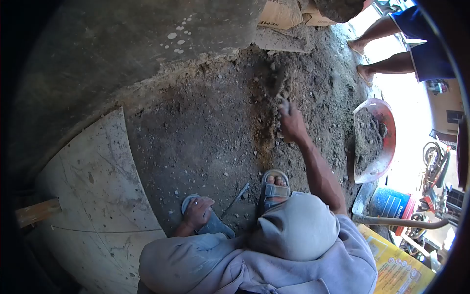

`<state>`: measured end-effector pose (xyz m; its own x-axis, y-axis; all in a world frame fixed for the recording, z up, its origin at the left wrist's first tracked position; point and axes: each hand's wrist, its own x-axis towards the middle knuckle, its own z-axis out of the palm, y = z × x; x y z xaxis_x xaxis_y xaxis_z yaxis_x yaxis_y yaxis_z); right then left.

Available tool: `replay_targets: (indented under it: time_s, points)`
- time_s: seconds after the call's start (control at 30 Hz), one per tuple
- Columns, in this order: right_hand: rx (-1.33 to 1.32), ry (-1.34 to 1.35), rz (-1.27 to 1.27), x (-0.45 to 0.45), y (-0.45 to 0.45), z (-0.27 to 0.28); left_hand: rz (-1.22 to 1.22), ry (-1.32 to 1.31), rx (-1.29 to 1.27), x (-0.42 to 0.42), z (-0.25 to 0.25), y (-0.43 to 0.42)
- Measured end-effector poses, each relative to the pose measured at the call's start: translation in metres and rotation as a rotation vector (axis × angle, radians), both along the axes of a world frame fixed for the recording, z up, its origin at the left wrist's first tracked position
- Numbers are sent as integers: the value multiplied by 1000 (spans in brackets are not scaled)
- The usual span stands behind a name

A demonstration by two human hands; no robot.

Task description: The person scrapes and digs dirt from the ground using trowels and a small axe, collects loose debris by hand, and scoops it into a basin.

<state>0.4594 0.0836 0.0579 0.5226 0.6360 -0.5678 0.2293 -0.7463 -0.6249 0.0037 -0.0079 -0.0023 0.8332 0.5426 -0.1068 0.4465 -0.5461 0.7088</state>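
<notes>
My right hand [292,123] reaches forward over the dirt floor [196,122], its fingers wrapped round what looks like a short-handled tool. A dark smear on the soil just beyond the knuckles blurs the tool's head, so its kind is unclear. Low on the left, my left hand [198,211] hangs over my left sandal [190,202], fingers loosely extended, with nothing visible in them. My right sandal [275,183] is planted on the ground between the hands. A thin grey strip [236,200] lies on the soil between my feet.
A concrete wall [147,44] runs along the upper left, and a pale curved board [98,181] stands at left. Cement bags [279,14] are at the top. On the right are a rubble-filled scoop-shaped container [359,142], a blue bucket [389,203] and another person's legs [387,61].
</notes>
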Motion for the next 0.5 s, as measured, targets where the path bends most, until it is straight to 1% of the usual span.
replay_targets:
  time_s: [0.03,0.1,0.13,0.17,0.2,0.23,0.3,0.37,0.43,0.47,0.5]
  points:
    - [80,-45,18,-9,8,-1,-7,-10,1,3,-2,5]
    - [86,-126,300,-25,30,-6,-20,-6,7,4,-4,7]
    - [71,-127,276,-22,36,-18,-21,-2,3,3,-4,5]
    - [72,-177,362,-14,45,-35,-40,-9,-7,5,-5,5]
    - [73,-226,453,-11,48,-35,-45,-12,1,5,-4,6]
    - [60,-226,448,-5,36,-32,-41,-13,6,4,-2,5]
    - [-54,51,97,4,10,6,-14,-23,-10,7,3,6]
    - [-28,-118,115,22,-20,0,24,-35,-24,8,3,4]
    - [-16,-261,194,39,-54,-14,30,-42,-11,4,-2,2]
    - [-23,-262,197,34,-64,-7,32,-43,-19,1,-2,2]
    - [-76,-120,20,30,-66,5,19,-55,-5,2,-6,5]
